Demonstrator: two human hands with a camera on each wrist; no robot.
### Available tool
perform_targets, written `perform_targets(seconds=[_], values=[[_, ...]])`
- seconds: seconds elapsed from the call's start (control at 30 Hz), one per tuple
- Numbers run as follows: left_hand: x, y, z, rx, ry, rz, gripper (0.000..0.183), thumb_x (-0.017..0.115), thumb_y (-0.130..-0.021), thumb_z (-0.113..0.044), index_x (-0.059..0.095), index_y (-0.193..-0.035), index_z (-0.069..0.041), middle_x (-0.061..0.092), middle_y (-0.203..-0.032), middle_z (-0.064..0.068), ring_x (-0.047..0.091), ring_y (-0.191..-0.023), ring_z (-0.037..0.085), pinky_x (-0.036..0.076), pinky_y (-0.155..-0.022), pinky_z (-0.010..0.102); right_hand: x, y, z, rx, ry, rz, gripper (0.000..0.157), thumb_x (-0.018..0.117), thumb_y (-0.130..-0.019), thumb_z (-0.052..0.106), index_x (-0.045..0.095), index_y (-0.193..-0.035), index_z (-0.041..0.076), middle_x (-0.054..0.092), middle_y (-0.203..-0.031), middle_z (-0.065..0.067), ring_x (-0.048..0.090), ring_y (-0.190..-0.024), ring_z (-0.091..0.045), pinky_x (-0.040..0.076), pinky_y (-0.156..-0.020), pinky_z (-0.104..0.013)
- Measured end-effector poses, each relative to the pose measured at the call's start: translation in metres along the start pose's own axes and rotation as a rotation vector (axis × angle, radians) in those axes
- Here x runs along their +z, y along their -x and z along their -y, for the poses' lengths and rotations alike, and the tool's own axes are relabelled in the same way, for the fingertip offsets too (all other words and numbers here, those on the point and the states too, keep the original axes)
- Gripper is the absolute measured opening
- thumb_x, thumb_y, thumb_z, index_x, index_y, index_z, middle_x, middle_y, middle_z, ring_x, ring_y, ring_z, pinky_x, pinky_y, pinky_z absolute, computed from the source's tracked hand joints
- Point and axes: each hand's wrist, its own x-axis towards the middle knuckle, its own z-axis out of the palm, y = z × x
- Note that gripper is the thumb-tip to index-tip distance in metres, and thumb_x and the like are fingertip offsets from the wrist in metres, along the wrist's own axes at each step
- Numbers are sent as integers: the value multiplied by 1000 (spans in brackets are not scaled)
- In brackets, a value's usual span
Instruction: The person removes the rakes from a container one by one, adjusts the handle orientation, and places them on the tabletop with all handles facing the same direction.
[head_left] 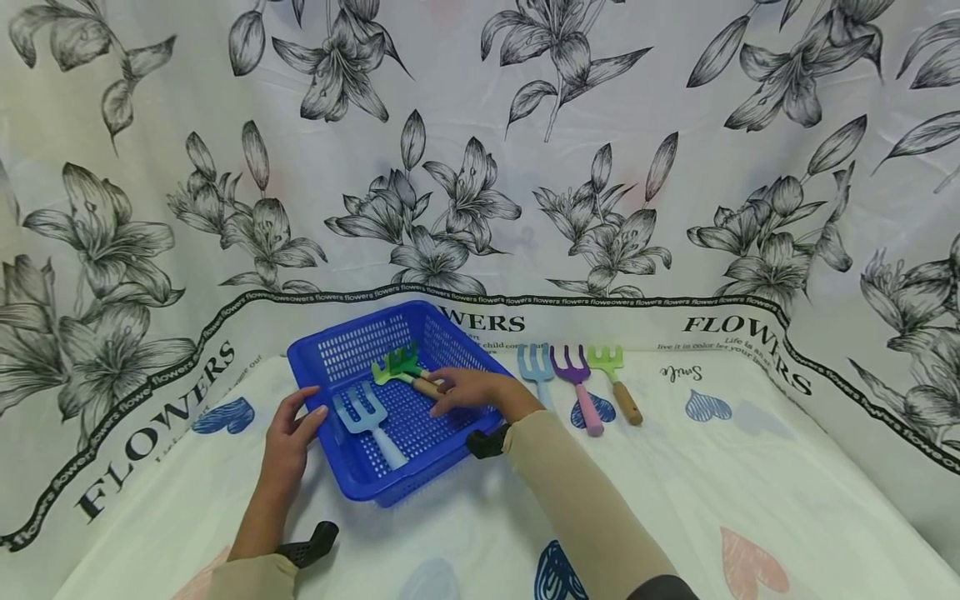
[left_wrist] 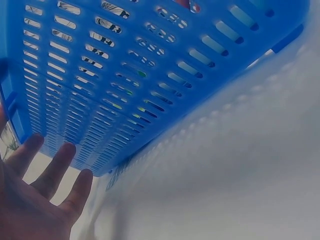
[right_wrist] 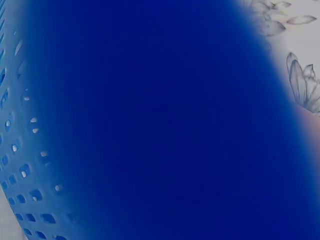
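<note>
A blue plastic basket with slotted walls sits in front of me, seen from outside in the left wrist view. My left hand grips its left rim, thumb on top. My right hand reaches over the right rim and holds the wooden handle of a light green hand fork, its fingers around the handle's end. A darker green hand fork lies partly behind that one. A light blue hand fork lies on the basket floor. Basket plastic covers most of the right wrist view, hiding the fingers.
Right of the basket, another light blue fork, a purple fork with a pink handle and a green fork with a wooden handle lie in a row. A flower-printed curtain hangs behind the heart-patterned cloth.
</note>
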Motion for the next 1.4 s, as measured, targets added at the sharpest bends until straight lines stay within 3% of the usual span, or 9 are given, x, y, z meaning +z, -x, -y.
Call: perform_targets(seconds=[0.4, 0.83, 1.13, 1.27, 1.4], values=[[0, 0, 0, 10, 4, -9, 57, 51, -100, -41, 36, -147, -12, 23, -159, 7, 39, -134, 38, 36, -104, 53, 1, -1, 0, 44, 89, 51, 71, 69, -89, 34, 37, -149, 15, 44, -146, -16, 45, -129, -29, 34, -109, -47], [0, 0, 0, 7, 16, 0, 53, 51, -101, -37, 37, -146, -13, 22, -159, 7, 38, -134, 39, 35, -105, 56, 3, -3, 0, 25, 177, -11, 56, 70, -90, 30, 51, -138, 9, 60, -127, -9, 54, -116, -23, 42, -102, -42], [-1, 0, 0, -2, 29, 0, 56, 52, -100, -40, 36, -146, -13, 21, -160, 6, 35, -136, 40, 33, -106, 58, 4, -3, 0, -3, 252, -27, 46, 68, -91, 33, 60, -132, 14, 58, -128, -6, 53, -111, -19, 44, -98, -39], [-1, 0, 0, -2, 32, -2, 57, 52, -99, -41, 37, -146, -13, 22, -160, 6, 36, -136, 40, 33, -106, 58, 3, -2, 1, -12, 212, 12, 47, 70, -90, 31, 59, -133, 15, 63, -121, -3, 56, -107, -17, 45, -97, -39], [0, 0, 0, -2, 37, 0, 56, 53, -100, -38, 36, -146, -11, 22, -159, 7, 36, -136, 40, 33, -106, 58, 4, -2, -2, -19, 192, 118, 48, 69, -90, 30, 58, -135, 16, 65, -120, 1, 59, -109, -14, 42, -102, -40]])
